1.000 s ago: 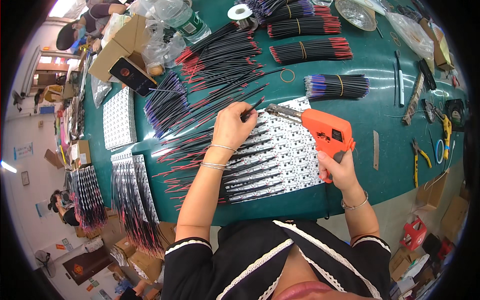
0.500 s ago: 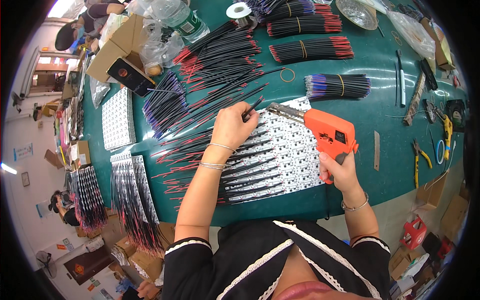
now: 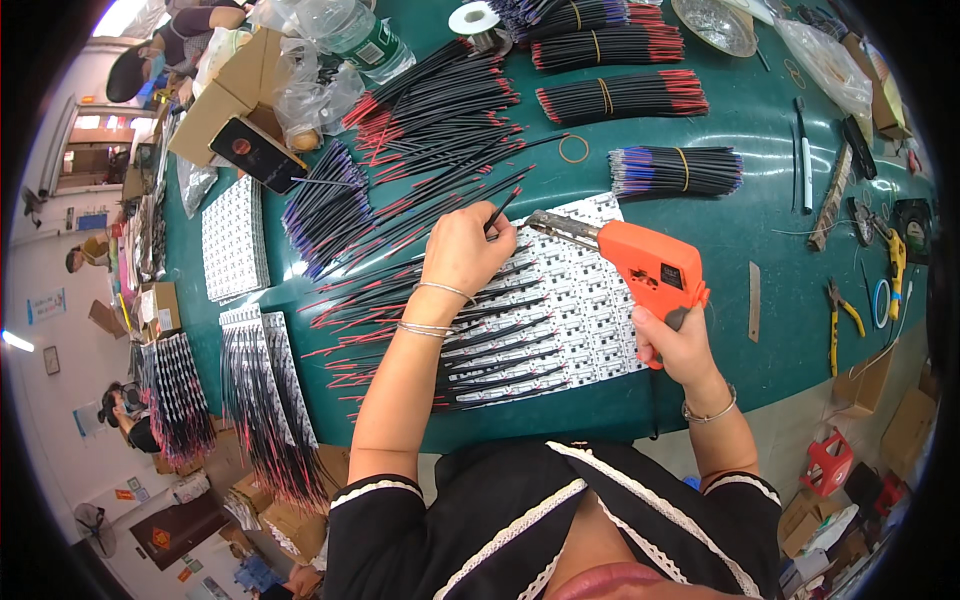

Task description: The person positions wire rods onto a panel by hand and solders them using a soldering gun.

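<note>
A white circuit board panel lies on the green table, with rows of black wires with red ends reaching out past its left side. My left hand is closed at the panel's upper left, pinching a black wire whose end sticks up from the fingers. My right hand is wrapped round the handle of an orange soldering gun. The gun's metal tip points left over the panel's top edge, close to my left fingertips. Whether the tip touches the wire or the board, I cannot tell.
Loose wires and several banded wire bundles lie beyond the panel. Stacked boards and wired panels sit to the left. A steel ruler, pliers and a marker pen lie to the right.
The soldering gun has shifted slightly left and its tip has come a little lower, nearer my left fingers. The wire in my left hand stands a bit steeper; that hand has barely moved.
</note>
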